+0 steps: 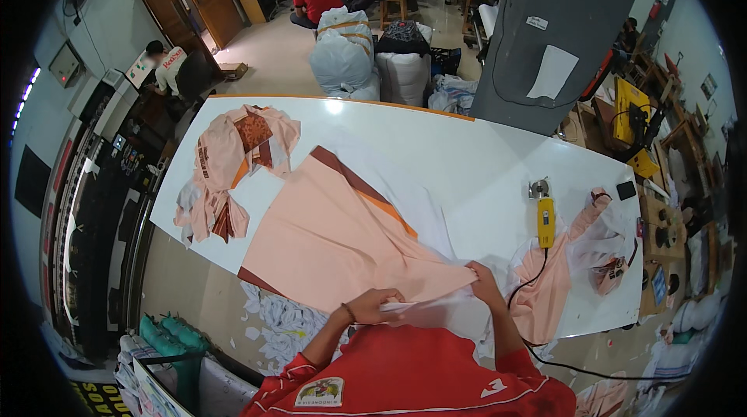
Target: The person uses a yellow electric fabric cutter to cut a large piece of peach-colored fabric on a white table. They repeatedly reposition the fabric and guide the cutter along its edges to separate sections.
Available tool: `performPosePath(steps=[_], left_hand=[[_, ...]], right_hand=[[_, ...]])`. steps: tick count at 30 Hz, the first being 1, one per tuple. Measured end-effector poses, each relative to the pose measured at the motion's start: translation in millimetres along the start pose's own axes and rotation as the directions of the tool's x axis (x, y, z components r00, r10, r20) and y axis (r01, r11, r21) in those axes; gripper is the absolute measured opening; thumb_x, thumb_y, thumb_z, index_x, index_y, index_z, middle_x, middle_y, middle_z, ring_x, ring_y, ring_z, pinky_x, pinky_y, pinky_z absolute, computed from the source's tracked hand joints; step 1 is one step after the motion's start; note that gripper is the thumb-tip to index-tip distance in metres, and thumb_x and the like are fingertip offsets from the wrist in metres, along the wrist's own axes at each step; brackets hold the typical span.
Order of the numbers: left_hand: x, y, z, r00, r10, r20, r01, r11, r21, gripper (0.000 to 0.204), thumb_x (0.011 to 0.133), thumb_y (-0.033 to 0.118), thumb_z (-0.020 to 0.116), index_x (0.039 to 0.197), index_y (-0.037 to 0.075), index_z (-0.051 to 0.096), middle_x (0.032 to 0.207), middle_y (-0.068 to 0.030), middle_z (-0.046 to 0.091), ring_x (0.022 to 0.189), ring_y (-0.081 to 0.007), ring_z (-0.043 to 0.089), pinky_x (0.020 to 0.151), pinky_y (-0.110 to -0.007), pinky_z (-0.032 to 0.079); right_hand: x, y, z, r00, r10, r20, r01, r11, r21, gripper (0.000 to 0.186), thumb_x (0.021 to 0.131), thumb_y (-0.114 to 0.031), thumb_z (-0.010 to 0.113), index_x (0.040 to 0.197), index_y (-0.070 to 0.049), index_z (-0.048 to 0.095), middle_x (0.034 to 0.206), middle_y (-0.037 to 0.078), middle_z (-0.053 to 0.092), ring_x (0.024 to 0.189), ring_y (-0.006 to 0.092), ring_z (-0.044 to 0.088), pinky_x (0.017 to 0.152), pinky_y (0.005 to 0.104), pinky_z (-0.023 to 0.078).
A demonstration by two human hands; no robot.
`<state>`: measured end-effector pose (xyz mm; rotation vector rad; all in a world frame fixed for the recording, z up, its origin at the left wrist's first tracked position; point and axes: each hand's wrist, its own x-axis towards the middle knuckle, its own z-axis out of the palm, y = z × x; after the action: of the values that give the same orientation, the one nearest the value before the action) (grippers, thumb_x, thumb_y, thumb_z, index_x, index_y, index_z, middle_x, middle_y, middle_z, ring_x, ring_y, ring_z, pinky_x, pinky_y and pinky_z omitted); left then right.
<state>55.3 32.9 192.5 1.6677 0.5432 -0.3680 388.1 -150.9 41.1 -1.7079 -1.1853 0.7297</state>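
A large peach fabric piece (334,234) with brown and orange edge bands lies over the near middle of the white table (482,160), on top of white cloth. Its near edge is raised between my two hands. My right hand (483,281) pinches the fabric's right corner. Closed on the near edge further left is my left hand (375,304), a dark band round its wrist. At the right of the table rests a yellow electric cloth cutter (545,219) with a round metal head, apart from both hands.
Crumpled peach and brown fabric pieces (233,160) lie at the table's far left. Beside the cutter is another peach piece (545,285); its black cord (576,374) runs off the right edge. White scraps (292,331) litter the floor. Stuffed sacks (342,59) and a grey pillar (537,43) stand behind.
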Motion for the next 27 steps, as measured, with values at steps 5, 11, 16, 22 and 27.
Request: performPosePath(steps=[5, 11, 16, 22, 27], left_hand=[[-23.5, -59.8, -45.3, 0.961, 0.269, -0.058, -0.213, 0.861, 0.462, 0.038, 0.088, 0.043, 0.079, 0.110, 0.012, 0.079, 0.091, -0.0169, 0.079, 0.076, -0.0354, 0.074, 0.072, -0.044, 0.058], [-84.9, 17.8, -150.4, 0.764, 0.515, -0.388, -0.170, 0.742, 0.649, 0.015, 0.077, 0.022, 0.085, 0.086, 0.011, 0.082, 0.078, -0.0123, 0.076, 0.071, -0.0319, 0.073, 0.066, -0.041, 0.057], [-85.0, 58.6, -165.4, 0.543, 0.682, -0.490, -0.342, 0.712, 0.613, 0.019, 0.075, 0.014, 0.083, 0.091, 0.005, 0.079, 0.077, -0.0117, 0.068, 0.071, -0.0273, 0.063, 0.059, -0.036, 0.050], [-35.8, 85.8, -91.8, 0.685, 0.663, -0.303, -0.450, 0.712, 0.539, 0.019, 0.080, 0.019, 0.083, 0.095, 0.011, 0.073, 0.083, -0.0126, 0.074, 0.076, -0.0334, 0.073, 0.068, -0.042, 0.055], [-50.9, 88.2, -91.9, 0.732, 0.609, -0.306, -0.292, 0.685, 0.667, 0.021, 0.085, 0.024, 0.084, 0.097, 0.013, 0.071, 0.071, -0.0101, 0.072, 0.069, -0.0327, 0.074, 0.063, -0.042, 0.055]], right_hand=[[-2.7, -151.4, -105.6, 0.783, 0.315, 0.536, -0.199, 0.944, -0.264, 0.019, 0.092, -0.015, 0.076, 0.107, -0.003, 0.077, 0.077, 0.009, 0.071, 0.063, 0.0125, 0.065, 0.058, 0.0326, 0.052], [11.0, -242.4, -175.0, 0.889, -0.311, -0.338, 0.256, 0.946, -0.197, 0.012, 0.085, 0.004, 0.065, 0.075, -0.003, 0.069, 0.068, 0.007, 0.067, 0.063, 0.0180, 0.064, 0.060, 0.0319, 0.050], [67.7, -238.9, -131.2, 0.838, -0.402, -0.369, 0.446, 0.894, 0.039, 0.024, 0.082, -0.003, 0.080, 0.103, -0.001, 0.068, 0.120, 0.012, 0.071, 0.098, 0.0181, 0.068, 0.082, 0.0309, 0.055], [84.1, -247.5, 74.5, 0.873, -0.378, 0.309, 0.288, 0.910, 0.299, 0.075, 0.073, -0.027, 0.096, 0.137, -0.007, 0.062, 0.146, 0.011, 0.060, 0.140, 0.0283, 0.053, 0.107, 0.0432, 0.048], [73.0, -192.6, 115.7, 0.958, -0.287, 0.022, 0.287, 0.958, -0.020, 0.045, 0.071, -0.016, 0.089, 0.113, -0.009, 0.072, 0.101, 0.009, 0.069, 0.092, 0.0336, 0.070, 0.078, 0.0442, 0.056]])
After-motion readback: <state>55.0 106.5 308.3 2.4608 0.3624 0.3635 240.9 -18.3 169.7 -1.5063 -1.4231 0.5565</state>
